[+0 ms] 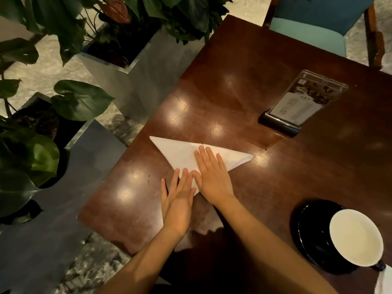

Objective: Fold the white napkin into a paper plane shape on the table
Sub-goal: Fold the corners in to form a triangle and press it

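While the white napkin (180, 154) lies folded in a triangle, the right hand (212, 177) presses it, fingers flat. The left hand (178, 200), at its 7 o'clock, rests flat too, fingers straight.

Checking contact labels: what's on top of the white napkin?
Both hands lie flat on the white napkin: right hand across its middle, left hand on the near corner. The folds beneath the palms are hidden.

The table (233, 85) lies bare beyond and left of the napkin (180, 153). A menu stand (301, 102) blocks the far right, and a white cup (356, 237) on a black saucer (309, 230) the near right.
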